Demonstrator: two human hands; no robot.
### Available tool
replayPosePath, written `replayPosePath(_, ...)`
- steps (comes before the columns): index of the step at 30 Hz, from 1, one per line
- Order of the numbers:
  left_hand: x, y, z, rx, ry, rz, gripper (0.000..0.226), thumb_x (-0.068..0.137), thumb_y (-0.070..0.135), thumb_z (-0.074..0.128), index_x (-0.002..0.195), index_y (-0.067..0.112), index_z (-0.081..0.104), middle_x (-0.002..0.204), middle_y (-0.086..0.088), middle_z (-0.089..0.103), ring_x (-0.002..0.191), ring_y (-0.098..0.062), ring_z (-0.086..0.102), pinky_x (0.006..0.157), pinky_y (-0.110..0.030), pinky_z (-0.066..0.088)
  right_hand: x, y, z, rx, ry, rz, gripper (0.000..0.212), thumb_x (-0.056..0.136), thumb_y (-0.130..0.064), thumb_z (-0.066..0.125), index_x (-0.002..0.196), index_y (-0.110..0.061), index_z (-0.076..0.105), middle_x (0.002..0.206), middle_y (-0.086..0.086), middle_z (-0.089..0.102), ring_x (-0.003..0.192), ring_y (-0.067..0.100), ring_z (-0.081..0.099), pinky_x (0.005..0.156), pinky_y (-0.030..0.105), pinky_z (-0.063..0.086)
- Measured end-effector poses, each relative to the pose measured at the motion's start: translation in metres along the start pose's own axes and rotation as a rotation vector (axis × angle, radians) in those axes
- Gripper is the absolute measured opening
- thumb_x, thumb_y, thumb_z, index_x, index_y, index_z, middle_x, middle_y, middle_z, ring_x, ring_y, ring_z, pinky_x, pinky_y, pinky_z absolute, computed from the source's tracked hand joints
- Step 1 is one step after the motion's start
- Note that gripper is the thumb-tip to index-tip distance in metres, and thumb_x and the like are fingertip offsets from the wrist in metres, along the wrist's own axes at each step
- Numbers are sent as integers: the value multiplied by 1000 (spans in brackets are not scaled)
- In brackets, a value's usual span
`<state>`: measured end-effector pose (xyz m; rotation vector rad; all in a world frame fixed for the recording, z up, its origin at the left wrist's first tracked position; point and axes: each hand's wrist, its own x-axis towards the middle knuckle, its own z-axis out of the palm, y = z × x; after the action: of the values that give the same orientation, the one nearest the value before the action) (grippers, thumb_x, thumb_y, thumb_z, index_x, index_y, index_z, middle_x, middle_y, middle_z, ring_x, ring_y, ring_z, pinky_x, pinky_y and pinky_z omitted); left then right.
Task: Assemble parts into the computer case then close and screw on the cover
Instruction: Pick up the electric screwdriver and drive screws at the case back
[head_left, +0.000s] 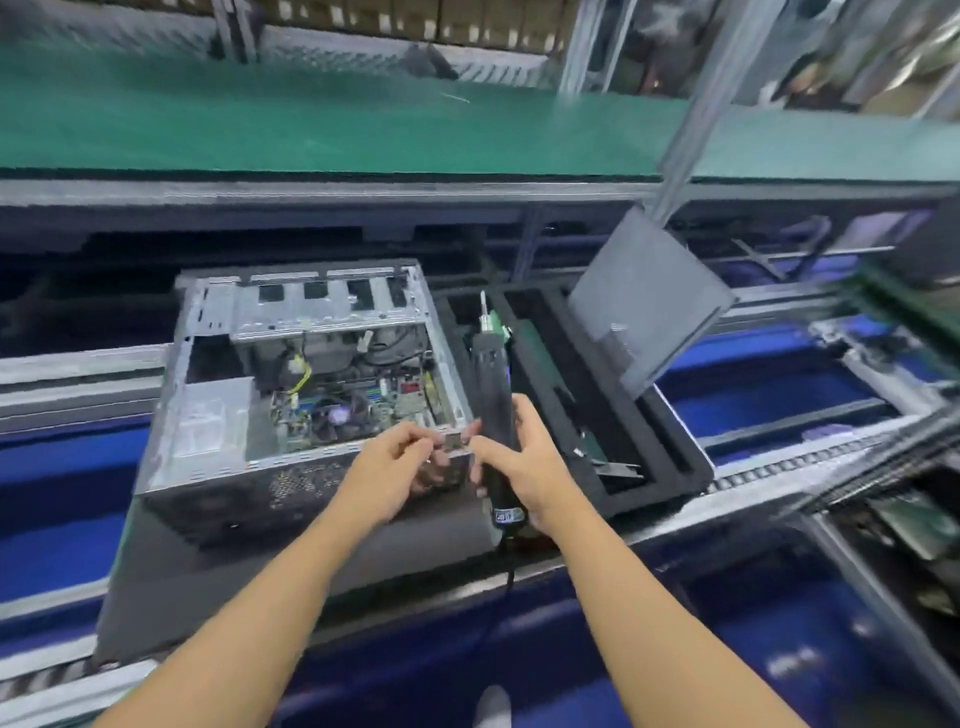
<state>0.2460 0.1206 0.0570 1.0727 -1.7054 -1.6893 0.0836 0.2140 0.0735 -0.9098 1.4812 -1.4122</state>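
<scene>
An open computer case (208, 415) lies on its side on a dark pallet, its motherboard (337, 405) and cables exposed. My right hand (524, 457) grips a black electric screwdriver (493, 374) by its body, bit pointing away from me, just right of the case's near corner. My left hand (400, 457) has its fingers curled and pinches something small at that corner, beside the right thumb; the small thing is too blurred to name. A grey cover panel (644, 306) leans tilted in the black foam tray (665, 467) on the right.
The case and tray ride on a conveyor with metal rails (72, 364) and blue gaps below. A green bench top (311, 124) runs behind. A metal post (701, 104) rises at back right. Circuit boards (914, 525) lie at far right. The screwdriver's cord hangs down near me.
</scene>
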Motion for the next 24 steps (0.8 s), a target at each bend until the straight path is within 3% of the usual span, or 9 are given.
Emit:
replayPosePath(3, 21, -4, 50, 140, -167, -19, 22, 101, 8, 48, 92, 21, 63, 75, 7, 72, 75, -18, 69, 58, -22, 50, 4, 11, -67, -46, 70, 7, 28, 83, -25, 76, 101, -35, 58, 89, 9, 64, 60, 25, 59, 60, 39, 52)
replayPosePath(6, 45, -17, 92, 360, -272, -66, 13, 97, 18, 53, 97, 26, 63, 88, 9, 73, 84, -11, 70, 74, -29, 55, 11, 24, -121, -56, 98, 34, 29, 85, -24, 76, 104, -35, 58, 89, 8, 64, 62, 25, 59, 62, 40, 53)
replayPosePath(8, 63, -28, 117, 533, -242, -62, 10, 95, 19, 56, 97, 26, 63, 95, 7, 71, 88, -12, 67, 84, -32, 54, 17, 32, -148, -16, 91, 44, 29, 85, -20, 75, 104, -34, 58, 86, 8, 63, 58, 26, 57, 56, 39, 53)
replayPosePath(12, 98, -48, 153, 753, -130, -50, 14, 95, 13, 56, 98, 24, 63, 99, 4, 68, 85, -11, 61, 88, -30, 51, 31, 47, -180, 2, 91, 81, 29, 86, -15, 74, 105, -29, 58, 91, 9, 63, 62, 27, 56, 57, 39, 53)
replayPosePath(14, 122, -62, 169, 891, -152, -52, 16, 95, 14, 57, 107, 18, 66, 107, 0, 69, 96, -18, 63, 92, -34, 50, 41, 58, -193, 11, 82, 105, 29, 86, -13, 74, 106, -25, 58, 95, 10, 63, 63, 26, 57, 58, 39, 54)
replayPosePath(17, 149, -76, 185, 1217, -224, -30, 20, 95, 19, 58, 112, 24, 68, 109, -1, 71, 101, -23, 64, 87, -34, 50, 53, 75, -205, 45, 68, 164, 37, 87, -12, 73, 119, -18, 54, 98, 10, 65, 64, 26, 56, 60, 39, 54)
replayPosePath(20, 168, -84, 201, 1632, -353, 45, 16, 88, 16, 61, 97, 25, 69, 93, 2, 72, 94, -21, 63, 87, -34, 36, 63, 89, -214, 68, 75, 240, 65, 87, -12, 74, 143, -11, 41, 103, 9, 66, 65, 28, 56, 61, 37, 53)
replayPosePath(24, 178, -101, 216, 1738, -409, -52, 9, 88, 19, 60, 80, 24, 59, 92, 3, 72, 90, -19, 63, 90, -34, 30, 75, 98, -225, 105, 61, 266, 68, 85, -13, 76, 143, -14, 41, 113, 11, 63, 65, 27, 57, 60, 38, 54)
